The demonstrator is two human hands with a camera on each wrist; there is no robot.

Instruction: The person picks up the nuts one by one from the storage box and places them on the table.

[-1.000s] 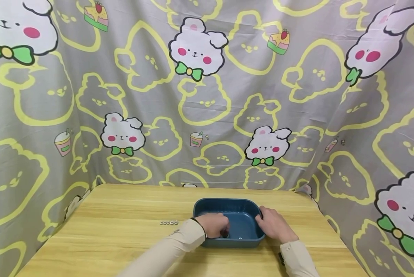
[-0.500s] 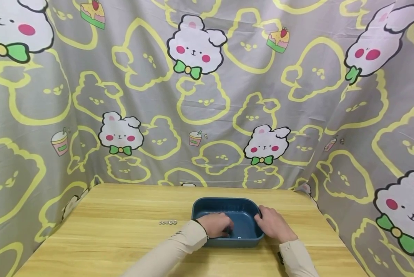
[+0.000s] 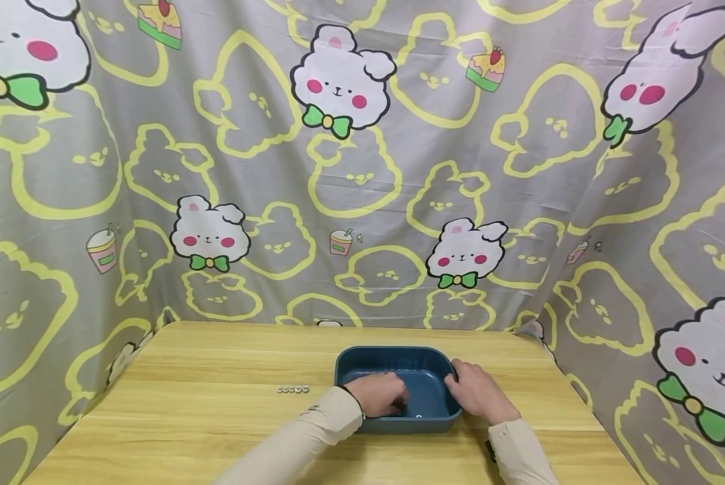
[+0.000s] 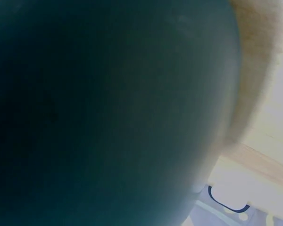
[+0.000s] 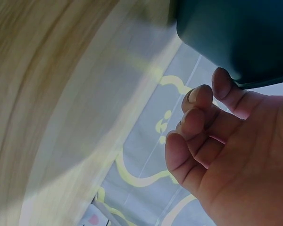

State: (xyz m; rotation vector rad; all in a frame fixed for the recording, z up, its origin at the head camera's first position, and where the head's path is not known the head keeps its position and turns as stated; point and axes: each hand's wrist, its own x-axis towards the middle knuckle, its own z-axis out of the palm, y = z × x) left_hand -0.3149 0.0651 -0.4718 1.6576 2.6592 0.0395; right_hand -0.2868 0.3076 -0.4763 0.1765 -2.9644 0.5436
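A dark blue rectangular bin (image 3: 425, 426) stands on the wooden table. My left hand (image 3: 377, 394) reaches over its left side, with bent fingers pointing down inside; the fingertips are hidden, so whether they pinch anything cannot be told. Only the bin's dark, blurred wall (image 4: 146, 103) fills most of the left wrist view. At the right end, my right hand (image 3: 480, 391) holds the rim, thumb on the inner side and fingers outside. Its curled fingers (image 5: 193, 122) show beside the bin in the right wrist view. A tiny shiny ring-like piece (image 3: 419, 416) lies in the bin near its front wall.
Several small silver nut-like pieces (image 3: 293, 389) lie in a row on the table (image 3: 217, 417), left of the bin. A grey curtain (image 3: 265, 168) with cartoon prints surrounds the table at the back and both sides.
My left hand's fingers have shifted slightly to the right inside the bin. The right hand keeps its place on the rim, and the head view has drifted a little.
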